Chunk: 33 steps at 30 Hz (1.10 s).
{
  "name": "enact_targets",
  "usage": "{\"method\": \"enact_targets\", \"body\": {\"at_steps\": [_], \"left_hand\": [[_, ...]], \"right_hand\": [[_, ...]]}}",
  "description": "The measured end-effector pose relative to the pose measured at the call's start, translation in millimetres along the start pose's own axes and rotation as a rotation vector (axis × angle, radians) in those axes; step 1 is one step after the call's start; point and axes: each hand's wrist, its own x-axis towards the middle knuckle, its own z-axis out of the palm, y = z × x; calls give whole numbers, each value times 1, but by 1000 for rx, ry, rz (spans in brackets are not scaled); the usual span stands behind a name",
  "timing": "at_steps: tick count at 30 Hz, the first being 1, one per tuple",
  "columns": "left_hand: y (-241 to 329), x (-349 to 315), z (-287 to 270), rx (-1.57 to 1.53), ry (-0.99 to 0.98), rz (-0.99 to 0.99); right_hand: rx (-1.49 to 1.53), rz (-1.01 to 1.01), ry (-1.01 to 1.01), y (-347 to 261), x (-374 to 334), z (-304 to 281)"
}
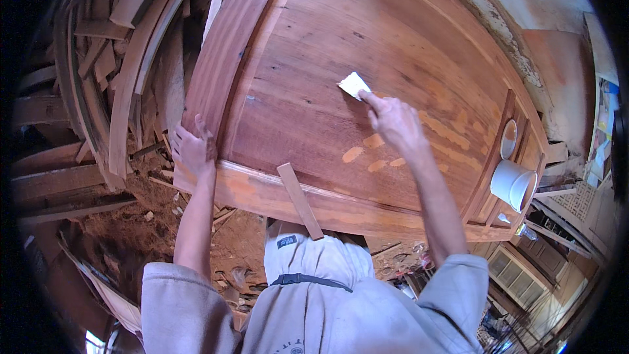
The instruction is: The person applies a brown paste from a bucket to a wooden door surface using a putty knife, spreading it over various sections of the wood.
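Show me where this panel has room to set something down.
The panel is open between the left hand and the white scraper, and beyond the scraper toward the far edge. Orange patches lie near the right hand; a white bucket and white-rimmed disc crowd the right end.

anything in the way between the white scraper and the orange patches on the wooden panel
No loose object shows between the white scraper and the orange patches: just bare wooden panel and the right hand holding the scraper. The wood strip lies across the near edge and the white tub is to the right, outside that gap.
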Motion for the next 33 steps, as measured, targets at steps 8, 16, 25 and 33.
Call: {"method": "enact_targets", "body": {"at_steps": [8,16,25,33], "left_hand": [[-3,-3,7,37,78,33],[0,-3,-1,5,54,12],[2,-1,3,21,36,3],[2,-1,-6,-1,-69,-51]], "right_hand": [[-35,-11,-100,34,-26,-31],[359,251,123,-16,-58,14],[445,265,378,-84,-27,95],[473,213,338,-89,-36,81]]}}
